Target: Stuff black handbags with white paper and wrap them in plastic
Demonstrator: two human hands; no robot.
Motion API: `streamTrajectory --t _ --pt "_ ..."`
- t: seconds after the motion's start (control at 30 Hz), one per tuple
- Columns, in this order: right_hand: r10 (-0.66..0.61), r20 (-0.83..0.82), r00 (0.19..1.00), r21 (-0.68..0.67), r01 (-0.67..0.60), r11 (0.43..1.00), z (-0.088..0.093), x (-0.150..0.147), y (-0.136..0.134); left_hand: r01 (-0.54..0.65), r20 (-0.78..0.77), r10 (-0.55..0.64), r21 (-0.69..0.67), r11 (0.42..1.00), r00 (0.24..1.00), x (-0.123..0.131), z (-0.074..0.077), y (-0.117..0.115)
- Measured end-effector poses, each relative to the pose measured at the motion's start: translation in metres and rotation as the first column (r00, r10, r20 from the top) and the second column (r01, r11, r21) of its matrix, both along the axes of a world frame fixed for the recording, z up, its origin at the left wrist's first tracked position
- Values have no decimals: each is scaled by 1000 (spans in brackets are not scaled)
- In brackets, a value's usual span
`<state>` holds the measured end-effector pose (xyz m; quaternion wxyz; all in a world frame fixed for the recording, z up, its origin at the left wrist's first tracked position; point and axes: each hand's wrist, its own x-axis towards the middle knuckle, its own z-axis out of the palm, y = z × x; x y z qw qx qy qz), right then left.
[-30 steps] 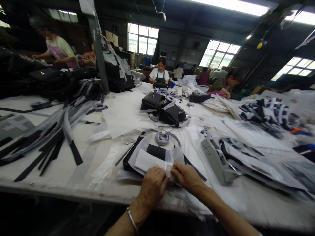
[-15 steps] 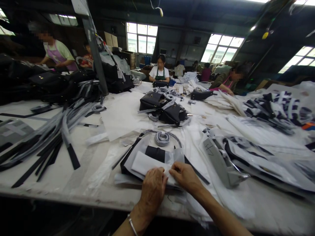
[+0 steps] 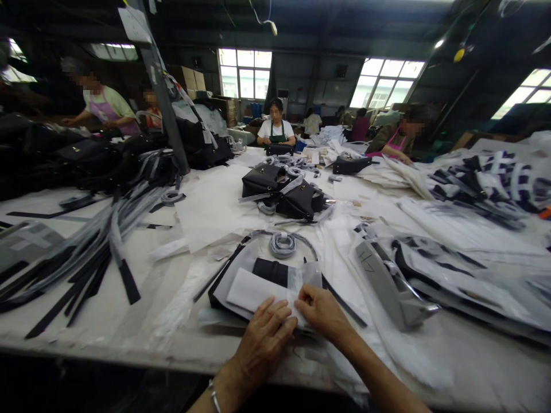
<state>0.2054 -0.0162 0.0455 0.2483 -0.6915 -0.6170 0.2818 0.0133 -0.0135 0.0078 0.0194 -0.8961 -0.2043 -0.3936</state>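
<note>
On the table, I see the black bag just ahead of both hands, topped by a white sheet. My left hand presses it, palm down, fingers extended; my right hand curls alongside, pinching what I cannot tell.

On your left lies a loose bundle of long black straps in translucent wrapping, near a dark grey metal post; ahead of you, two black handbags with gold-coloured fittings sit together, and beyond them a person wears a green apron
</note>
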Motion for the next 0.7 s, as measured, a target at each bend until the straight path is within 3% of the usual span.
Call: streamTrajectory --t 0.23,0.5,0.6,0.7 --pt "-36 -102 994 -44 32 999 -7 7 2 -27 -91 22 -49 998 996 1 4 -6" --pt "-119 -96 988 -62 113 992 -11 3 15 -169 -147 156 -79 983 977 9 -5 -13" --pt "-149 -139 979 -67 141 988 0 2 14 -186 -147 174 -68 980 974 11 -7 -13" --pt "-197 -174 965 31 205 978 24 33 -3 -192 -91 188 -38 981 978 12 -11 -12"
